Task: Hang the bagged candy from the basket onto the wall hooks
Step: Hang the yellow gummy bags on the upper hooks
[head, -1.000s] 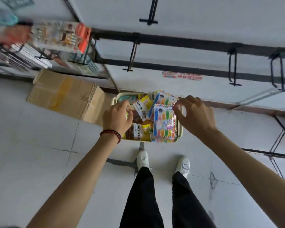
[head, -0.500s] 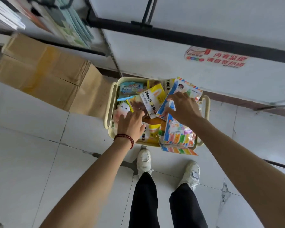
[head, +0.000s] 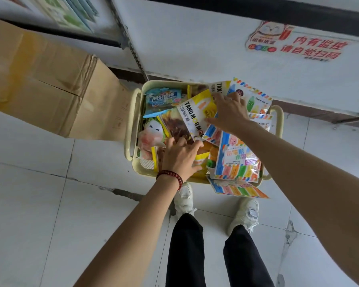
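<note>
The left hand lies flat on candy bags in the basket, hiding those beneath. The right hand covers a yellow bag's edge; whether it grasps anything is unclear.

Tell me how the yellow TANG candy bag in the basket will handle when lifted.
The yellow TANG bag probably flops: it is a thin, flat pouch. Likely light, since it lies atop other bags in the basket. Its glossy film may slip.

Colourful candy bags heaped in cream basket on floor
</note>
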The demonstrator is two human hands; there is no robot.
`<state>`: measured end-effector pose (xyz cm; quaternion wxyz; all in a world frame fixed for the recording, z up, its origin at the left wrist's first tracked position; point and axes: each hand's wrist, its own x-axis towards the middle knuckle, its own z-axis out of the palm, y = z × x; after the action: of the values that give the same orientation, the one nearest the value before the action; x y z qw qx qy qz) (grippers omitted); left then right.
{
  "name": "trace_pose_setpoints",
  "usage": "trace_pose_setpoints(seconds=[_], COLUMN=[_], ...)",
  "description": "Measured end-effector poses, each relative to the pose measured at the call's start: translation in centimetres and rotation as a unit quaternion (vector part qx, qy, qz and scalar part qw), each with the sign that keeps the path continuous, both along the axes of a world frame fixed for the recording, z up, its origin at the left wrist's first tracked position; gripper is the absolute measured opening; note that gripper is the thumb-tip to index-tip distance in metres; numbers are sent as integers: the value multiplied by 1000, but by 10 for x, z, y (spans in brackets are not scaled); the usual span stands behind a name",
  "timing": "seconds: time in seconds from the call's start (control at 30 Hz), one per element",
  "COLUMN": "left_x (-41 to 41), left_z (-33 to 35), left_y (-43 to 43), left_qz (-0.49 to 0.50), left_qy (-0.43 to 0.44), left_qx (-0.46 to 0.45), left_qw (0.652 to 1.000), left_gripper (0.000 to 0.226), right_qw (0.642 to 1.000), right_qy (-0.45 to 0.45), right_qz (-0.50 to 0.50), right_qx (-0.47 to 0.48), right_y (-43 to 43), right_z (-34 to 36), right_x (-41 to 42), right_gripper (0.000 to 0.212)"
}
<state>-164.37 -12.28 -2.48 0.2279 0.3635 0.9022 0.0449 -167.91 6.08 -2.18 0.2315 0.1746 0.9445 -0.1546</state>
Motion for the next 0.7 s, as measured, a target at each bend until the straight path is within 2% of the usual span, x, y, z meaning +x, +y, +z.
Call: trace_pose_setpoints(seconds=[0.1, 0.2, 0.33, 0.47, 0.6, 0.7], left_x=[-1, -13, -34, -41, -39, -35], left_z=[4, 15, 38, 64, 92, 120], left_y=[-5, -19, -50, -90, -126, -138], left_qz=[23, 32, 49, 103, 150, 187], left_qy=[2, 5, 32, 32, 67, 89], left_qx=[15, 9, -27, 39, 49, 106], left_qw=[1000, 999, 998, 993, 985, 973], left_gripper=[36, 24, 29, 10, 12, 10], right_qw=[998, 997, 999, 998, 990, 984], right_qy=[57, 69, 32, 50, 83, 96], right_qz=[-33, -21, 21, -7, -10, 8], right_qx=[18, 14, 11, -37, -115, -151], right_y=[-5, -16, -37, -47, -52, -56], right_z=[1, 8, 18, 48, 92, 130], right_x=[-7, -8, 2, 9, 2, 1], right_gripper=[49, 34, 32, 33, 28, 24])
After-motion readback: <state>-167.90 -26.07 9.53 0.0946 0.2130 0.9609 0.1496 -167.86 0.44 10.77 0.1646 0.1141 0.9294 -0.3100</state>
